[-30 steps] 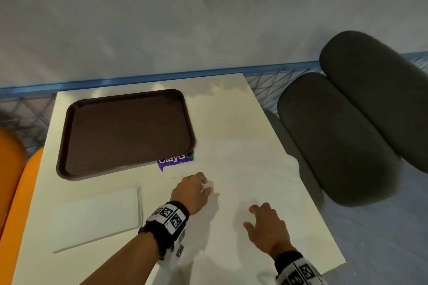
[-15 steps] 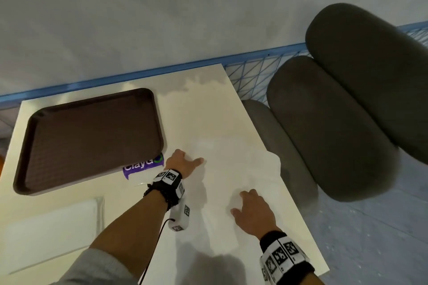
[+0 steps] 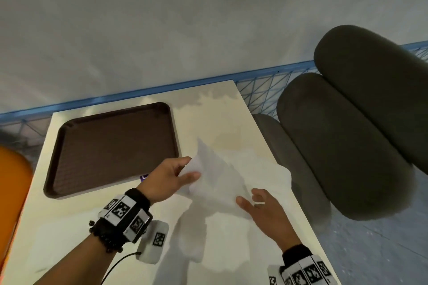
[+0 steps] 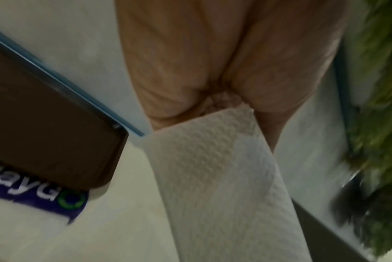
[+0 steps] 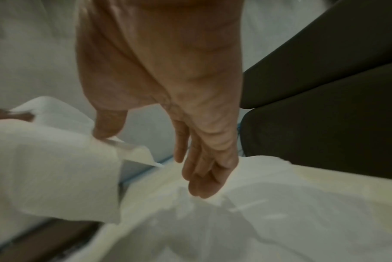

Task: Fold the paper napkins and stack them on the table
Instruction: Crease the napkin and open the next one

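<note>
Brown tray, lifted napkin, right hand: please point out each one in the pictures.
brown tray [image 3: 111,146], head view, its bare floor.
lifted napkin [image 3: 215,176], head view, the raised sheet's middle.
right hand [image 3: 266,213], head view, its back.

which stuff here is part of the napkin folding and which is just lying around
Part of the job:
- paper napkin, lifted at one edge by the left hand
- right hand, open over the napkin
- table

Just lying about:
- brown tray
- purple sticker
- dark cushions
</note>
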Demonstrator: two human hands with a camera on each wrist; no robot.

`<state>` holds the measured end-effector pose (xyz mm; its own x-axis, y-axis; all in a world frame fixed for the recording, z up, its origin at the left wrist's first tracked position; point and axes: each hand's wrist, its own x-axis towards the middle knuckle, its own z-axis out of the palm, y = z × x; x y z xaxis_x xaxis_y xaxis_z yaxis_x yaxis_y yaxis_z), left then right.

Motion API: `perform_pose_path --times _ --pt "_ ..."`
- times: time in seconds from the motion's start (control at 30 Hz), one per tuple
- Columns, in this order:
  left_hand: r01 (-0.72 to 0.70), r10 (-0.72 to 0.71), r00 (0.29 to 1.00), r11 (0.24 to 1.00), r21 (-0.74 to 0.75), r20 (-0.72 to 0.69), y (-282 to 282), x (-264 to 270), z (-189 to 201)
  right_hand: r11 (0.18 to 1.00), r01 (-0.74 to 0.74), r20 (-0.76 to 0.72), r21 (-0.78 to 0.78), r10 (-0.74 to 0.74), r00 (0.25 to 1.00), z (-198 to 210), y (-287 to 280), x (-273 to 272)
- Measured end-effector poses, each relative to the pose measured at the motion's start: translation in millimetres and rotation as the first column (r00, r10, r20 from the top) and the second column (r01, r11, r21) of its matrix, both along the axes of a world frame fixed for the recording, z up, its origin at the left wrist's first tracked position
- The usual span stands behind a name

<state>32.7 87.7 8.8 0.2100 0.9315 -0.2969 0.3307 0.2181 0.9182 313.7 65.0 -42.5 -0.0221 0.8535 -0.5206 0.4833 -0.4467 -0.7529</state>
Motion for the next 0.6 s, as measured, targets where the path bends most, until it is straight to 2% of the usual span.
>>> perform_pose_path --times 0.1,0.2,0.27,0.33,0.4,0.5,0.6 --pt "-0.011 0.011 0.992 1.000 0.006 0.122 -33.1 -29.7 45.8 0.998 -0.025 -0.308 -0.058 0.006 0.951 34.1 -7.6 -28.7" --pt "-0.076 0.067 0.989 0.995 0.061 0.134 -64.4 -66.2 76.1 0.972 -0.144 -0.624 -0.186 -0.004 0.781 54.9 -19.5 -60.8" --pt "-0.133 0.119 0.983 0.987 0.087 0.142 -84.7 -89.6 91.0 0.972 -0.184 -0.733 -0.146 0.018 0.680 72.2 -26.4 -83.3" --pt "-0.169 0.151 0.975 0.980 0.106 0.165 -103.7 -111.3 102.0 0.980 -0.184 -0.761 -0.073 0.064 0.646 94.6 -29.3 -104.2" --pt "-0.191 0.169 0.972 0.973 0.130 0.166 -120.3 -130.3 111.2 0.985 -0.170 -0.752 0.036 0.139 0.644 113.8 -29.0 -120.6" --pt "-0.210 0.176 0.969 0.955 0.209 0.173 -140.6 -151.3 123.6 0.965 -0.145 -0.678 0.216 0.255 0.689 137.3 -27.8 -136.0" --pt "-0.245 0.196 0.961 0.931 0.270 0.196 -154.8 -163.2 131.2 0.912 -0.186 -0.605 0.365 0.384 0.697 147.5 -30.9 -144.7"
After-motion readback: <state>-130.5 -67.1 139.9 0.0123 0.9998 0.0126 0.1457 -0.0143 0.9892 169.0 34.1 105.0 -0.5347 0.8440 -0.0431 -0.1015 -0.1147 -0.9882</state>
